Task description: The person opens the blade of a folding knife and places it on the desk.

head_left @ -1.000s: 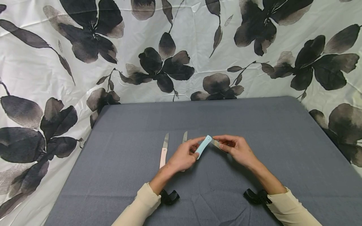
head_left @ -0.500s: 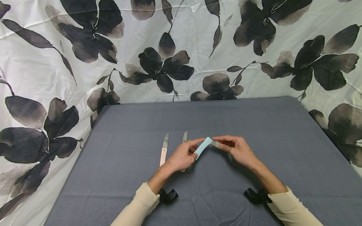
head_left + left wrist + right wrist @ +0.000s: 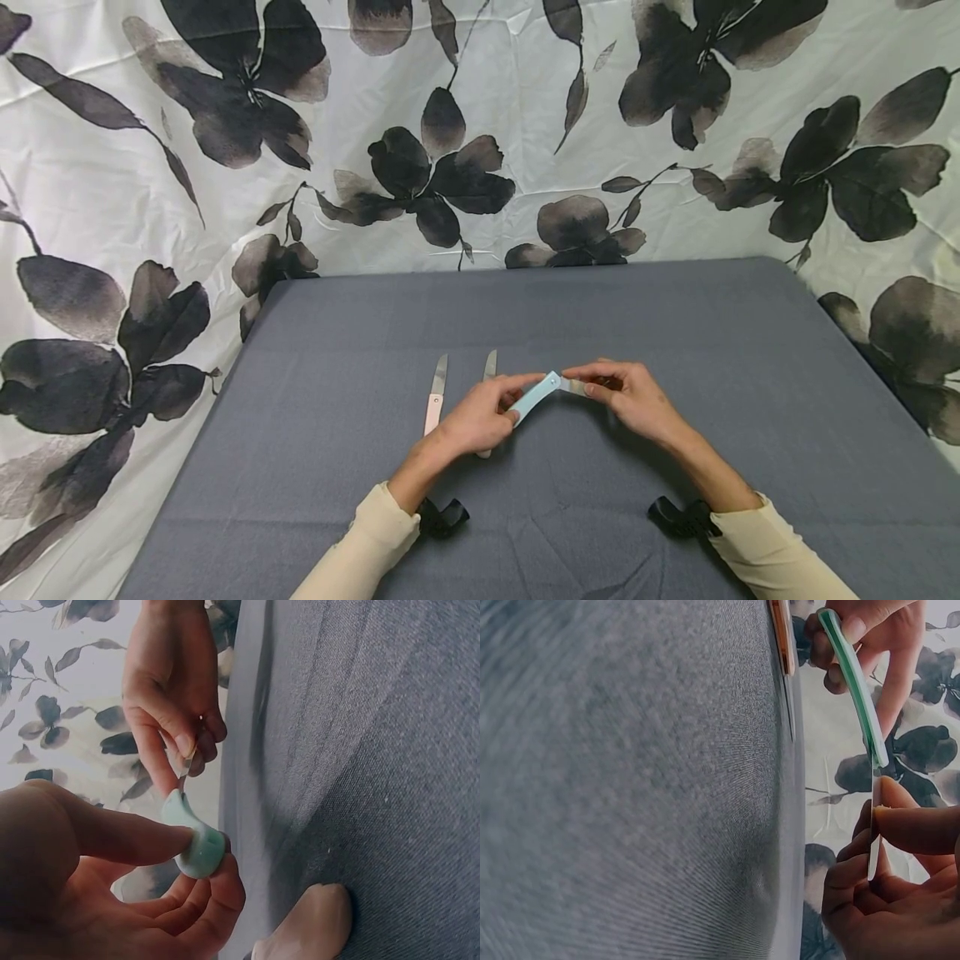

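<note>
A folding knife with a light blue handle (image 3: 535, 399) is held between both hands above the table. My left hand (image 3: 480, 417) pinches the handle near its lower end, the index finger stretched toward the pivot. By its metal blade (image 3: 574, 387), my right hand (image 3: 633, 398) pinches the same knife between thumb and fingers. Blade and handle stand at a wide angle, bent at the pivot. Seen from the right wrist, the handle's slotted green edge (image 3: 853, 682) faces the camera and the blade tip pokes out below the right fingers.
Left of the hands, a knife with a pale pink handle (image 3: 433, 412) lies on the grey cloth-covered table (image 3: 675, 317). Beside it is a second knife (image 3: 491, 364), its middle hidden behind my left hand. A floral sheet (image 3: 480, 167) hangs behind the table.
The blue handle has tilted flatter, and the angle between it and the blade has widened. My left hand has shifted slightly left; the right hand has stayed nearly still.
</note>
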Tool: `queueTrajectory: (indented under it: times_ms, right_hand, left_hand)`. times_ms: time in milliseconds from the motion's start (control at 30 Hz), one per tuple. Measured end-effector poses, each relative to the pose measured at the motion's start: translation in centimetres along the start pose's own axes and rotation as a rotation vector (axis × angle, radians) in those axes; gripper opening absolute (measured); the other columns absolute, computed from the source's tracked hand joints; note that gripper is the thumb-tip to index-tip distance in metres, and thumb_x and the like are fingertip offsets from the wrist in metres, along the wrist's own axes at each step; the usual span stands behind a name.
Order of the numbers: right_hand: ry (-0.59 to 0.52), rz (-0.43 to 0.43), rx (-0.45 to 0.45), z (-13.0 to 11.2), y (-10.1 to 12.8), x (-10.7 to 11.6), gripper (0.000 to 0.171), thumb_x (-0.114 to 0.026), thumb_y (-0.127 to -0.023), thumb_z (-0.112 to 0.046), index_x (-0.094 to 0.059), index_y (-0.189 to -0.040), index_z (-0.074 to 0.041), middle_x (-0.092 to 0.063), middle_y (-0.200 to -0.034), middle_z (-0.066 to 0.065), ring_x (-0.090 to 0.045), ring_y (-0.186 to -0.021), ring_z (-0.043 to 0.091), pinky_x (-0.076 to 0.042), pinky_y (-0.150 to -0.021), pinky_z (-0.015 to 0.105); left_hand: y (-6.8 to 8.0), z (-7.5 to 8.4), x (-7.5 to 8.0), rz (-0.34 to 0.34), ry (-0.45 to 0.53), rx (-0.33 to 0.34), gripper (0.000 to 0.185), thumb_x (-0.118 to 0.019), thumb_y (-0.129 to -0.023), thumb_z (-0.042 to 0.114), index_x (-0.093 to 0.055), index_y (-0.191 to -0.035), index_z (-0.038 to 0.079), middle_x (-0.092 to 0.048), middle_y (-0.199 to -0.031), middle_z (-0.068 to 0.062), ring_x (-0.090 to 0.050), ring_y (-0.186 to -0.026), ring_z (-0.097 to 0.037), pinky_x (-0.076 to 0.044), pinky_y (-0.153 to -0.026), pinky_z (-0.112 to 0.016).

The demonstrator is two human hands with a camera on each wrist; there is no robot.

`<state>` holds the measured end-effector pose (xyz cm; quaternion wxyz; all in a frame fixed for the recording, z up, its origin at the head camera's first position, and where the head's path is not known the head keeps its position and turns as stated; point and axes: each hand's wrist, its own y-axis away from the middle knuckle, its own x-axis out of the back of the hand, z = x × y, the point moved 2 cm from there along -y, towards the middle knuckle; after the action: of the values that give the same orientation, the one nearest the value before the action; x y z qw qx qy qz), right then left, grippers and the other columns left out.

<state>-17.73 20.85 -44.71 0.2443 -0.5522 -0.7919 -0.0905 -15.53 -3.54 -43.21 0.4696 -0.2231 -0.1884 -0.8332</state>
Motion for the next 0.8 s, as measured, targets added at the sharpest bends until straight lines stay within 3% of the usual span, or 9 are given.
queueTrajectory:
  times_ms: [267, 500, 800]
  right_hand:
    - [0.025, -0.027, -0.001, 0.1, -0.3, 0.3, 0.027, -0.066, -0.100, -0.006, -0.078, -0.122, -0.015, -0.075, -0.119, 0.010, -0.063, -0.094, 0.012, -0.050, -0.077, 0.023]
    - [0.030, -0.053, 0.018, 0.3, -0.6, 0.6, 0.028, -0.064, -0.100, -0.001, -0.079, -0.121, -0.013, -0.075, -0.114, 0.013, -0.058, -0.087, 0.012, -0.048, -0.072, 0.024]
    - [0.032, -0.073, 0.052, 0.6, -1.1, 0.8, 0.030, -0.063, -0.099, 0.003, -0.080, -0.118, -0.012, -0.074, -0.107, 0.016, -0.056, -0.082, 0.011, -0.048, -0.070, 0.025]
  left_hand:
    - [-0.1, 0.2, 0.2, -0.042, -0.045, -0.010, 0.062, -0.052, -0.099, -0.008, -0.054, -0.153, 0.022, -0.071, -0.114, -0.017, -0.062, -0.083, -0.016, -0.048, -0.064, -0.026]
    - [-0.2, 0.2, 0.5, -0.092, 0.017, 0.035, 0.065, -0.045, -0.099, -0.009, -0.053, -0.154, 0.024, -0.068, -0.112, -0.022, -0.044, -0.044, -0.012, -0.038, -0.042, -0.023]
    - [-0.5, 0.3, 0.8, -0.120, -0.029, 0.040, 0.068, -0.043, -0.098, -0.010, -0.053, -0.154, 0.027, -0.068, -0.115, -0.019, -0.044, -0.044, -0.011, -0.038, -0.043, -0.022]
